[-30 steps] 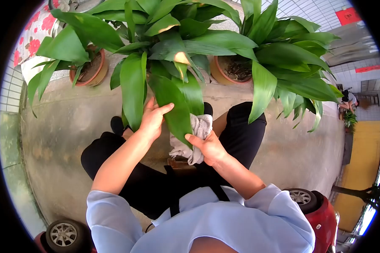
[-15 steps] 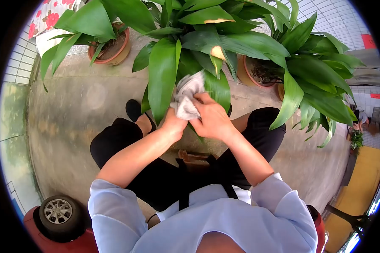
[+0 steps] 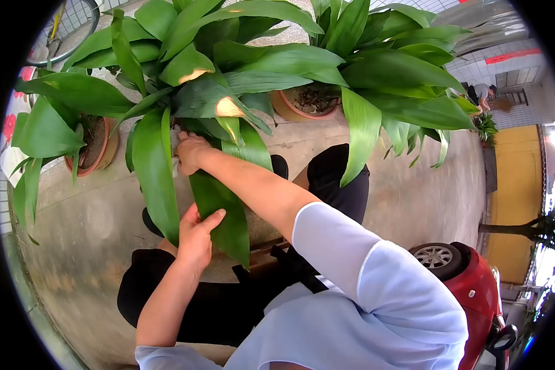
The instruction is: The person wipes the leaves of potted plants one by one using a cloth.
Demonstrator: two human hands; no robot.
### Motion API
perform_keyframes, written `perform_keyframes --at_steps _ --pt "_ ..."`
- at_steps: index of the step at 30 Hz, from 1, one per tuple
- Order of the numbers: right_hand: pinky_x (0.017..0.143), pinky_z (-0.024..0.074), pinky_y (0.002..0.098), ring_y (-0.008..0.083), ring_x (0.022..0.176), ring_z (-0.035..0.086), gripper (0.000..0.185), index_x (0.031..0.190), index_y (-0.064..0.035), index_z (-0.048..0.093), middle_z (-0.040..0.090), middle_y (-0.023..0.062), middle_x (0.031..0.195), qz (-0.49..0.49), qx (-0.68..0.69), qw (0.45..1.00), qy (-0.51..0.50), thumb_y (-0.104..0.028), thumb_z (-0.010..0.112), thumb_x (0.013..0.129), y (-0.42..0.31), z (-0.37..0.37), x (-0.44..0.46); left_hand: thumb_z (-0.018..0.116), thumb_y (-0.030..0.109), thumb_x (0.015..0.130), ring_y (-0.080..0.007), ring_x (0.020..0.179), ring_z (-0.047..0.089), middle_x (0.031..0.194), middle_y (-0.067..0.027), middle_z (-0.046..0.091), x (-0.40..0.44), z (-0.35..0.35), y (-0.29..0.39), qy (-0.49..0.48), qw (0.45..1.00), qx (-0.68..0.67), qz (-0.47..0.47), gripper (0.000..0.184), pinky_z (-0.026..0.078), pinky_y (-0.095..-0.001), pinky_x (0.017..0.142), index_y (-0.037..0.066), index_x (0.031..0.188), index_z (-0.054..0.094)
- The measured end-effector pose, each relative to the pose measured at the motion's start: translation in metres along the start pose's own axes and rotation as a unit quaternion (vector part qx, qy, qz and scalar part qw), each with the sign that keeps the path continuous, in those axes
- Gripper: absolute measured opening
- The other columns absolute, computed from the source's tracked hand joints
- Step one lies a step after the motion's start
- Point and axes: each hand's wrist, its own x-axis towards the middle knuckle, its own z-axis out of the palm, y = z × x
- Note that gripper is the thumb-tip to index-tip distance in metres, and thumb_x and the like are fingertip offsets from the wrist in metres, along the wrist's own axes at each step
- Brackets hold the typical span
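Note:
My left hand (image 3: 197,237) is closed on the edge of a broad green leaf (image 3: 229,233) that hangs down towards my lap, thumb over its surface. Higher up on the plant, my right hand (image 3: 192,153) reaches in near the base of this leaf with its fingers curled. Only a small greyish-white bit of the cloth (image 3: 176,131) shows beside those fingers; leaves and hand hide the rest. Another long leaf (image 3: 149,176) hangs just left of both hands. Above them, one leaf has a dried, pale brown patch (image 3: 228,107).
Potted plants stand on both sides, in a left pot (image 3: 111,148) and a right pot (image 3: 283,108). Concrete floor (image 3: 413,203) surrounds my knees. A red car (image 3: 475,296) is behind on the right. Far right, a person (image 3: 481,92) bends over.
My hands have parted after being together on the cloth. The right has gone up among the leaves; the left has taken hold of a leaf. The view has turned rightward.

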Motion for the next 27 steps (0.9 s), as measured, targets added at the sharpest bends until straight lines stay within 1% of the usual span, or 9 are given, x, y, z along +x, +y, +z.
perform_keyframes --at_steps 3,7,9,11,14,16,19,22,27 --pt "0.097 0.0394 0.0393 0.0357 0.115 0.046 0.047 0.119 -0.0113 0.059 0.04 0.0181 0.131 -0.028 0.037 0.999 -0.007 -0.025 0.058 0.073 -0.001 -0.01 -0.038 0.062 -0.001 0.081 -0.0151 0.092 0.059 0.102 -0.0063 0.062 0.0 -0.005 -0.001 -0.01 1.0 0.007 0.0 0.031 0.047 -0.0292 0.084 0.001 0.111 0.054" --pt "0.089 0.0448 0.0407 0.0383 0.102 0.054 0.04 0.108 -0.0064 0.061 0.05 0.025 0.118 -0.133 0.155 0.975 0.087 -0.025 0.059 0.072 0.012 0.02 -0.106 0.062 -0.004 0.078 -0.0165 0.098 0.057 0.108 -0.0067 0.059 -0.008 -0.003 0.0 -0.025 1.0 0.001 -0.016 0.041 0.044 -0.0297 0.087 0.001 0.117 0.05" --pt "0.082 0.0475 0.0431 0.0404 0.092 0.057 0.032 0.096 -0.002 0.061 0.051 0.0259 0.116 -0.15 0.207 0.96 0.115 -0.019 0.059 0.069 0.002 0.013 -0.157 0.061 -0.008 0.073 -0.0177 0.105 0.054 0.115 -0.0066 0.055 -0.015 0.002 0.005 -0.103 0.994 0.017 -0.032 0.052 0.044 -0.0312 0.089 0.002 0.123 0.046" --pt "0.086 0.0453 0.0424 0.0412 0.1 0.054 0.034 0.097 -0.0006 0.061 0.049 0.0275 0.119 -0.165 0.22 0.948 0.158 -0.015 0.06 0.067 -0.002 0.007 -0.195 0.06 -0.011 0.069 -0.0194 0.117 0.046 0.126 -0.0077 0.047 -0.022 0.003 0.0 -0.112 0.993 0.015 -0.042 0.067 0.042 -0.0313 0.092 0.001 0.132 0.036" --pt "0.089 0.0434 0.0429 0.0413 0.103 0.052 0.035 0.1 -0.0004 0.061 0.048 0.0269 0.121 -0.149 0.279 0.929 0.193 -0.011 0.061 0.067 -0.002 0.003 -0.228 0.061 -0.005 0.072 -0.0217 0.117 0.047 0.125 -0.0084 0.048 -0.024 0.004 0.003 -0.159 0.985 -0.004 -0.063 0.065 0.041 -0.0334 0.096 0.0 0.132 0.036" --pt "0.089 0.0431 0.0432 0.0413 0.103 0.052 0.036 0.102 -0.0011 0.061 0.048 0.0254 0.121 -0.157 0.247 0.927 0.237 -0.012 0.062 0.068 -0.005 -0.002 -0.247 0.061 -0.001 0.074 -0.0227 0.116 0.048 0.124 -0.0088 0.049 -0.03 0.011 0.01 -0.17 0.979 -0.087 -0.072 0.06 0.04 -0.0353 0.097 0.0 0.13 0.04" --pt "0.089 0.0425 0.0442 0.039 0.106 0.05 0.04 0.105 -0.004 0.062 0.048 0.0199 0.124 -0.192 0.192 0.92 0.281 -0.013 0.066 0.065 -0.013 0.0 -0.267 0.061 0.009 0.078 -0.0237 0.114 0.05 0.122 -0.0102 0.052 -0.03 0.005 0.011 -0.074 0.99 -0.096 -0.068 0.05 0.039 -0.0376 0.098 -0.001 0.125 0.046" --pt "0.088 0.0423 0.0439 0.0343 0.11 0.047 0.042 0.103 -0.0071 0.064 0.046 0.0147 0.126 -0.212 0.113 0.914 0.326 -0.016 0.068 0.062 -0.02 -0.003 -0.282 0.055 0.023 0.086 -0.024 0.112 0.051 0.121 -0.0101 0.055 -0.028 0.007 0.015 -0.107 0.984 -0.129 -0.063 0.043 0.039 -0.0381 0.096 0.001 0.123 0.049" --pt "0.081 0.0457 0.0388 0.0303 0.1 0.051 0.041 0.098 -0.0082 0.065 0.047 0.0169 0.121 -0.212 -0.005 0.92 0.331 -0.019 0.07 0.059 -0.025 0.01 -0.286 0.052 0.026 0.09 -0.0217 0.112 0.051 0.118 -0.008 0.057 -0.028 0.01 0.013 -0.073 0.99 -0.097 -0.068 0.038 0.039 -0.0367 0.095 0.002 0.12 0.051"
